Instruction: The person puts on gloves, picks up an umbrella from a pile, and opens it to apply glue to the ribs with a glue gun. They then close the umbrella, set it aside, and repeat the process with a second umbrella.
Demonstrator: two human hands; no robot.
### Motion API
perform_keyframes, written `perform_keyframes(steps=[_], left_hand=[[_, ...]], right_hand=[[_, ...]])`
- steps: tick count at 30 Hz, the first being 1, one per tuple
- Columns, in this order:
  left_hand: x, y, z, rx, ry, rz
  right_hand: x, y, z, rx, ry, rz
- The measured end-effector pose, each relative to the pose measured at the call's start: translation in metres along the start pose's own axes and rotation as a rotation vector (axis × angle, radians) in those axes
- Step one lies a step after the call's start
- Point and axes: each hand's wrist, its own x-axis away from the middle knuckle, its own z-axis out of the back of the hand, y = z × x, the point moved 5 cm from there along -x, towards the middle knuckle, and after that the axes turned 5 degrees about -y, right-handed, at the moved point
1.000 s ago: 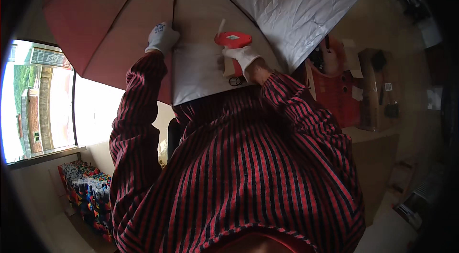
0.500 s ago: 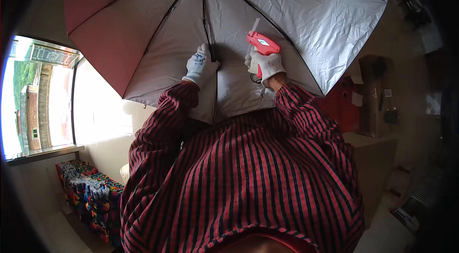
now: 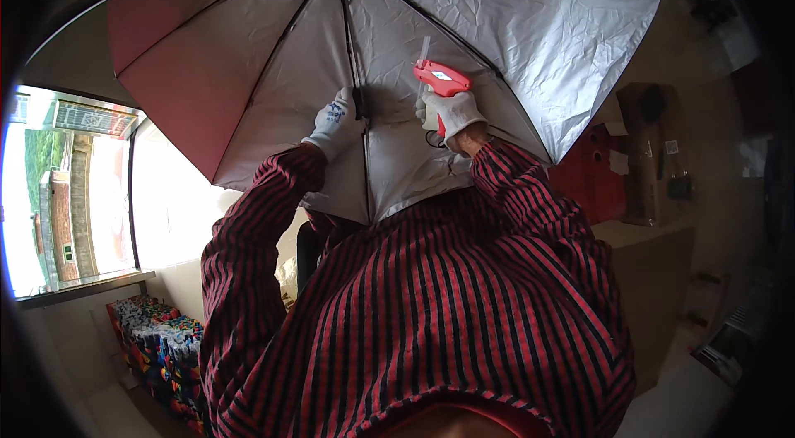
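An opened umbrella with a silver-grey inside spreads across the upper middle, its black ribs meeting at the top. My left hand, in a white glove, is closed on a dark rib near the canopy's lower part. The right hand, gloved too, wraps round the handle of a red tagging gun with a clear strip standing up from its top. The gun is in front of the canopy, to the right of that rib. My fingertips on the rib are partly hidden.
A bright window is at the left. Below it stands a bin of many-coloured bundled items. To the right are a cardboard box, a red object and a brown surface.
Both hands have shifted a little to the left, the left one also slightly down. The umbrella's centre has come lower into view. Both holds look the same.
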Motion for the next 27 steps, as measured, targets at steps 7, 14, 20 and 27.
perform_keyframes(steps=[7,14,20,27], left_hand=[[-0.026,-0.012,0.011,0.329,0.200,0.034],[-0.057,-0.010,0.053,0.380,0.435,0.092],[-0.062,-0.018,0.055,0.420,0.434,0.086],[-0.063,-0.022,0.053,0.458,0.436,0.081]], right_hand=[[-0.024,-0.001,-0.009,0.291,-0.047,0.155],[-0.111,-0.015,-0.061,0.592,0.250,0.231],[-0.102,-0.025,-0.099,1.323,0.047,0.631],[-0.112,-0.013,-0.086,0.715,0.152,0.190]])
